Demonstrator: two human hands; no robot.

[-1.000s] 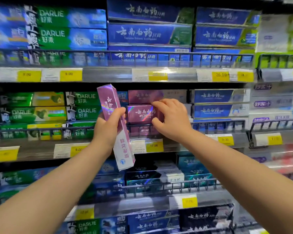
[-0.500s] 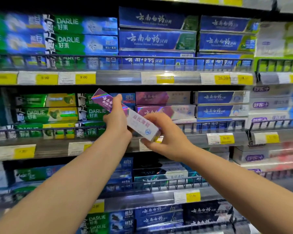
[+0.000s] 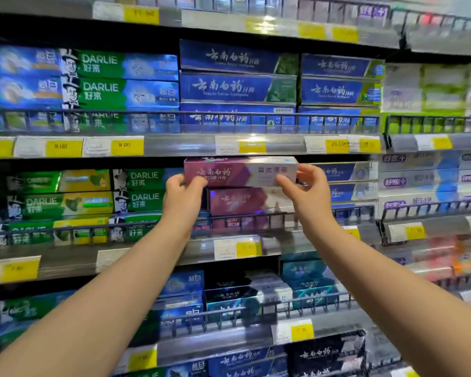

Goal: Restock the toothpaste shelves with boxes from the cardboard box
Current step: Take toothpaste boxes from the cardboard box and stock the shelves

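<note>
A long purple and white toothpaste box point(image 3: 239, 172) lies level at the top of the purple stack on the middle shelf, just under the shelf above. My left hand point(image 3: 181, 195) grips its left end and my right hand point(image 3: 307, 190) grips its right end. Another purple box point(image 3: 239, 201) of the same kind sits directly below it, behind the wire rail point(image 3: 256, 217). The cardboard box is not in view.
Green Darlie boxes point(image 3: 136, 190) stand left of the purple stack and blue boxes point(image 3: 346, 183) right of it. The shelf above holds blue boxes point(image 3: 237, 88) and a price strip point(image 3: 174, 144). Lower shelves carry dark and teal boxes point(image 3: 256, 297).
The purple box went from upright in my left hand to tilted, then level. My right hand left the shelved stack and took its right end. Both hands raised it onto the stack.
</note>
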